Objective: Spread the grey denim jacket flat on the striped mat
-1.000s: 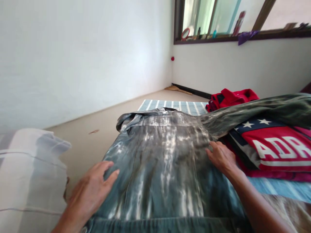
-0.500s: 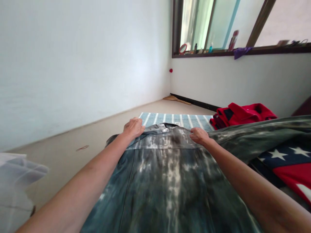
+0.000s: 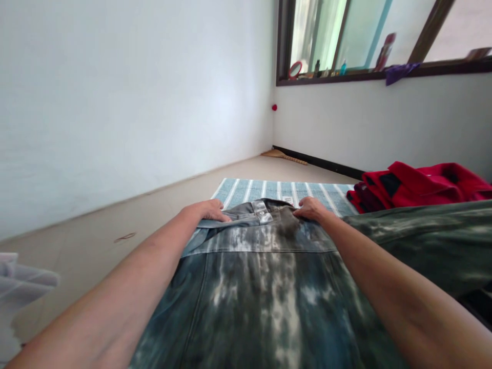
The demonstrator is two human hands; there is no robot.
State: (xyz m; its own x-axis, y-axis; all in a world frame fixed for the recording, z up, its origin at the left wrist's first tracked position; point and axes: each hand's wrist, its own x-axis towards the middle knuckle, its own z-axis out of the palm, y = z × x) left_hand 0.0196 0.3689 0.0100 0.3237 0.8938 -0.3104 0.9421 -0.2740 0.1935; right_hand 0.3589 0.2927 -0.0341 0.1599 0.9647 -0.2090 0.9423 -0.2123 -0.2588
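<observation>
A tie-dyed jacket [image 3: 246,292] in dark green, grey and white lies spread out before me, its seamed back panel uppermost. At its far left edge, my left hand [image 3: 209,210] is closed on the cloth, beside a folded-over band with a snap button [image 3: 262,212]. My right hand [image 3: 310,208] pinches the far edge on the right, close to a small white label [image 3: 287,200]. A green sleeve [image 3: 423,230] stretches out to the right. Beneath the jacket's far edge shows a blue-and-white striped cloth [image 3: 246,189].
Folded red garments [image 3: 423,184] are stacked at the right. Sheer white material [image 3: 26,287] stands at the left edge. A thin brown loop [image 3: 125,238] lies on the pale floor, and a broom-like object [image 3: 284,156] rests in the corner. Small bottles and a mirror [image 3: 295,69] line the windowsill.
Both hands have come slightly nearer with the jacket's far edge, exposing more of the striped cloth and the snap band. The view has swung a little left.
</observation>
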